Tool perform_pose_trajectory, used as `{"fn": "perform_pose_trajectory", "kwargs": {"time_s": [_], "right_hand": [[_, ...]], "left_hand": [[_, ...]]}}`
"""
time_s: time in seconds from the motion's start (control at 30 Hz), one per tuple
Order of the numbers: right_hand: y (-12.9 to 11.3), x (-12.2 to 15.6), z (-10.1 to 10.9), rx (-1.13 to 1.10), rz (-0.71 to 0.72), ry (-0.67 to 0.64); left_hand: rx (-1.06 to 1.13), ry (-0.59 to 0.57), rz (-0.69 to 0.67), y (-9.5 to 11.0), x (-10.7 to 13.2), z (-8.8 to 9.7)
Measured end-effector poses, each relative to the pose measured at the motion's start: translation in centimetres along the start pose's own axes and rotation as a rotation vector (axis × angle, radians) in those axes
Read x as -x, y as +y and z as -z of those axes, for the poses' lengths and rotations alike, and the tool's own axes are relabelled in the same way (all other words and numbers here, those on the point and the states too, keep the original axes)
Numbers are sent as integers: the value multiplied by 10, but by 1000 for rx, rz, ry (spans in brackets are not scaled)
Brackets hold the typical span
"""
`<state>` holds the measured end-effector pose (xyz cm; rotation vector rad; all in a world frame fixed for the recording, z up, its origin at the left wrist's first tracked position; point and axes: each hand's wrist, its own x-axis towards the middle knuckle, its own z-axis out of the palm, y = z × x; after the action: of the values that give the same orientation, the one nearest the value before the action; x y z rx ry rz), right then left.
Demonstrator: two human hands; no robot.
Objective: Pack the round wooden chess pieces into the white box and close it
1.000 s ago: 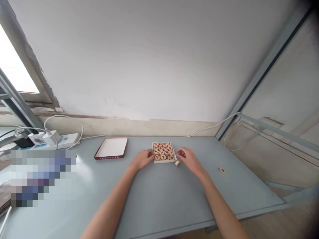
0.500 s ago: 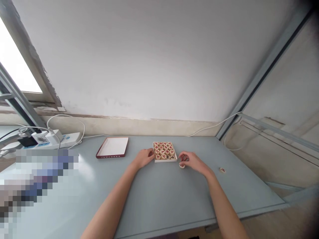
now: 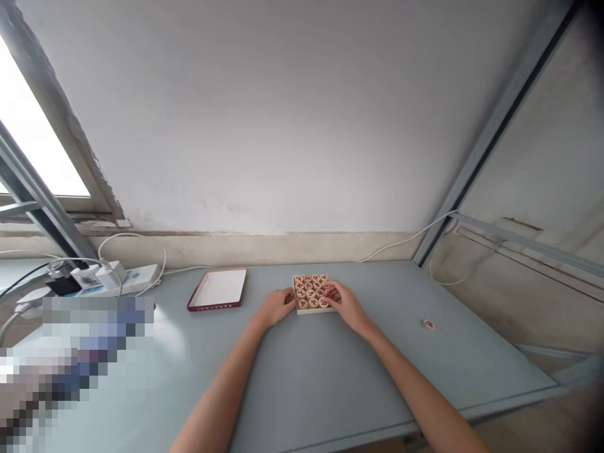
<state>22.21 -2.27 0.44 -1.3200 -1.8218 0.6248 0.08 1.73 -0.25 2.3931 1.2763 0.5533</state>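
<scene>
A shallow white box (image 3: 315,311) on the table holds rows of round wooden Chinese chess pieces (image 3: 309,285), most with red characters. My left hand (image 3: 277,307) is curled against the box's left side, its thumb and fingers gripping the edge. Over the front right corner of the box, my right hand (image 3: 343,305) has thumb and fingertips closed on a chess piece (image 3: 323,302) with a red character, in the front row. The hand covers the right-hand end of the rows. One loose chess piece (image 3: 428,324) lies to the right on the table.
The dark red box lid (image 3: 216,307), white inside, lies upturned on the blue-grey table (image 3: 302,377) at left. Behind it stand a white power strip (image 3: 141,275) with plugs and cables. A blurred-out item (image 3: 89,352) covers the table's left side. The wall borders the back edge.
My right hand has moved left with the piece from the table beside the box to the box's front row. The left hand stays at the box's side. The view has shifted slightly.
</scene>
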Motion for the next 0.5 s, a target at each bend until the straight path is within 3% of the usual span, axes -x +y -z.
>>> {"fn": "perform_pose_trajectory", "kwargs": {"time_s": [0.17, 0.37, 0.5], "right_hand": [[-7, 9, 4, 263, 40, 69], [-7, 11, 4, 347, 84, -45], [-11, 10, 6, 497, 116, -41]], "left_hand": [[-17, -8, 30, 0, -1, -1], [-9, -5, 25, 1, 0, 0], [-8, -13, 45, 2, 0, 1]]}}
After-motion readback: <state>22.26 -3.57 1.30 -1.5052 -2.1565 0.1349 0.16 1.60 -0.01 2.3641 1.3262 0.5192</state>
